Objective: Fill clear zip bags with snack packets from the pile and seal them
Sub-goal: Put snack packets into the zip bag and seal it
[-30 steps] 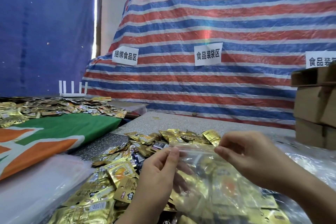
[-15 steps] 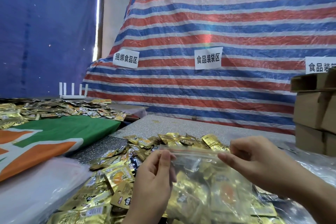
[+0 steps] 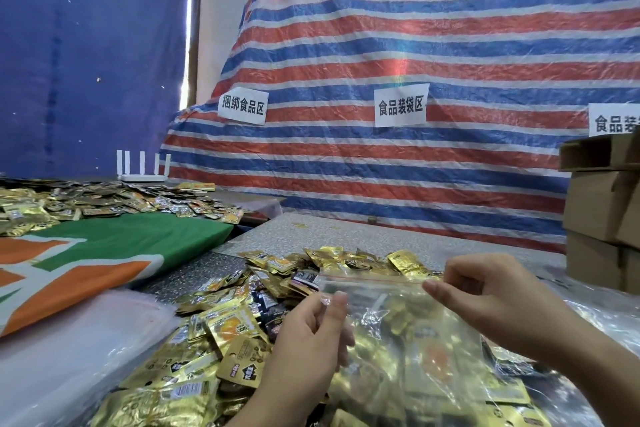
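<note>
A clear zip bag [image 3: 408, 350] holding several gold snack packets stands upright in front of me, its red zip strip along the top edge. My left hand [image 3: 311, 333] pinches the bag's top left corner between thumb and fingers. My right hand [image 3: 485, 298] pinches the top right end of the zip strip. The strip is stretched level between both hands. A pile of gold snack packets [image 3: 221, 333] spreads over the table beneath and to the left of the bag.
A stack of clear empty bags [image 3: 62, 350] lies at the lower left. A green, orange and white cloth [image 3: 104, 253] covers the left table, with more packets [image 3: 104, 201] behind it. Cardboard boxes [image 3: 602, 218] stand at the right. A striped tarp [image 3: 415, 62] hangs behind.
The two hands have drawn apart along the bag's top edge, my right hand sliding rightward, so the zip strip is now pulled straight. The bag sits slightly higher.
</note>
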